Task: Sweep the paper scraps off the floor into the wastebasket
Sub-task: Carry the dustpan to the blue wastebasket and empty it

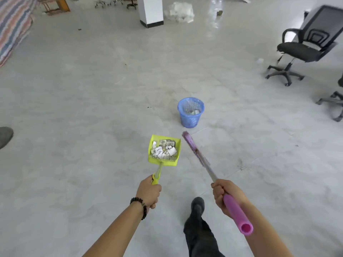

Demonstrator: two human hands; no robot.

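My left hand [149,191] grips the handle of a yellow-green dustpan [177,148], held out in front of me. A heap of white paper scraps [163,151] lies in its pan. My right hand [225,194] is closed around a broom's pink grip, and the broom [196,153] points forward with its purple head lifted near the wastebasket. The blue mesh wastebasket [191,120] stands upright on the floor just beyond both tools, with a few scraps inside.
Grey tiled floor [92,101] all around. My dark shoe [197,204] steps forward between my arms. A black office chair [304,47] stands at the right, another chair base [334,104] at the right edge. A white pillar [151,11] and a plastic bag [179,12] are far back. Someone's shoe [5,136] shows at left.
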